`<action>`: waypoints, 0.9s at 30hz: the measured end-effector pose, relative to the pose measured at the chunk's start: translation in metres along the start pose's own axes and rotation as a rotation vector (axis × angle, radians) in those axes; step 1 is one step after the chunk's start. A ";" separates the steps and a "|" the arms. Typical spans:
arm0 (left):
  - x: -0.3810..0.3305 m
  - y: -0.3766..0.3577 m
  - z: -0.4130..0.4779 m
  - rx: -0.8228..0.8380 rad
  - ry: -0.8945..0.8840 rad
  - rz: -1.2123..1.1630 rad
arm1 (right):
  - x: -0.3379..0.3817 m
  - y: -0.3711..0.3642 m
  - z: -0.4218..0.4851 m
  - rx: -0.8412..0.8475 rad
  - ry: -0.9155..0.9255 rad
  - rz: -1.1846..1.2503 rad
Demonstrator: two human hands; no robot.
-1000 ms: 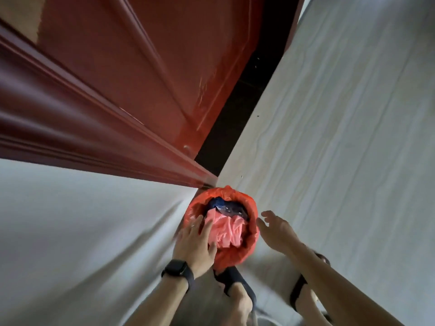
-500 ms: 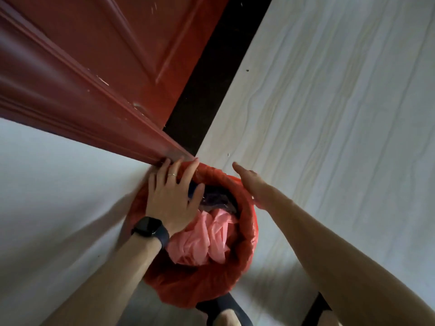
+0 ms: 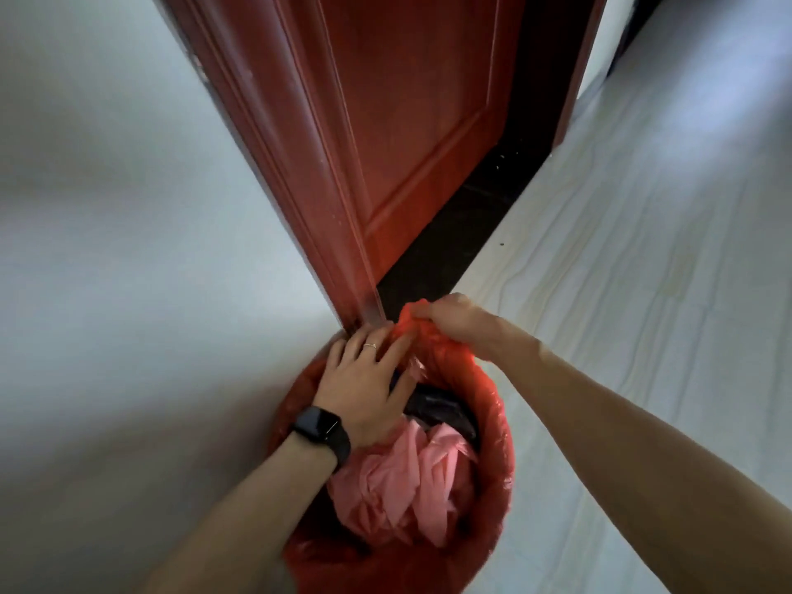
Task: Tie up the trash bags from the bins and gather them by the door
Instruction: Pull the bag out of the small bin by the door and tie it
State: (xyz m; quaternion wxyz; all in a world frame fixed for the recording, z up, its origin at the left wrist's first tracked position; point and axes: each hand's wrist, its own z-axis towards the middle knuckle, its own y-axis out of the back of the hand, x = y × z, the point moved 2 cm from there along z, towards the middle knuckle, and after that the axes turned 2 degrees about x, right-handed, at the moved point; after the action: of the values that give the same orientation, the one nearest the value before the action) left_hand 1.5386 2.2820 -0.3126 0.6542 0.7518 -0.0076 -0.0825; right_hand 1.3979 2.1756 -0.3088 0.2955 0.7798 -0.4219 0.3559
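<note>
A red trash bag (image 3: 493, 443) lines a round bin on the floor against the wall, just below the red door frame. Crumpled pink plastic (image 3: 407, 478) and something dark lie inside. My right hand (image 3: 450, 319) grips a bunched piece of the bag's far rim and holds it up. My left hand (image 3: 364, 379), with a ring and a black watch, lies over the bag's far left rim, fingers spread towards the same bunch; its fingertips are hidden in the plastic.
A red door (image 3: 407, 122) stands in its frame (image 3: 300, 186) right behind the bin, with a black threshold strip (image 3: 463, 233) at its foot. A white wall (image 3: 107, 207) runs on the left. Pale wood-grain floor (image 3: 621, 293) spreads to the right.
My right hand went from open beside the rim to gripping a bunch of the bag's far edge and lifting it. My left hand stays on the far left rim. The view has come closer.
</note>
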 end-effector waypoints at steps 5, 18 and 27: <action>0.005 0.035 -0.016 0.023 0.119 -0.083 | 0.042 -0.014 -0.074 -0.090 0.229 -0.182; 0.014 -0.023 -0.187 0.003 0.715 -0.672 | -0.015 -0.070 -0.193 -0.175 0.286 -0.653; 0.009 -0.024 -0.191 0.076 0.767 -0.613 | -0.015 -0.079 -0.228 -0.203 0.302 -0.567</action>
State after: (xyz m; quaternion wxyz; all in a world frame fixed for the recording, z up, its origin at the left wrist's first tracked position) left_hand 1.5708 2.4716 -0.3128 0.5273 0.7191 0.4524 0.0119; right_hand 1.3913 2.3933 -0.2026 0.5179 0.7712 -0.1729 0.3273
